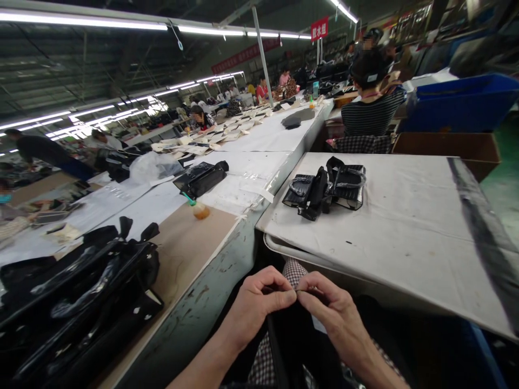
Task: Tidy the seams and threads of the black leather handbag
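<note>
My left hand (257, 305) and my right hand (330, 313) meet over my lap, just below the near edge of the white-covered table (409, 237). Both pinch the top edge of a black piece (290, 335) that hangs down between them, fingertips touching. What the black piece is stays hard to make out. A heap of black bag parts with straps (326, 186) lies on that table, beyond my hands.
A pile of black bags (77, 297) fills the long bench at left. A black bag (201, 178) and a small glue bottle (198, 208) lie farther along. A person in a striped top (371, 111) sits ahead; other workers line the benches. Blue bin (462, 100) at right.
</note>
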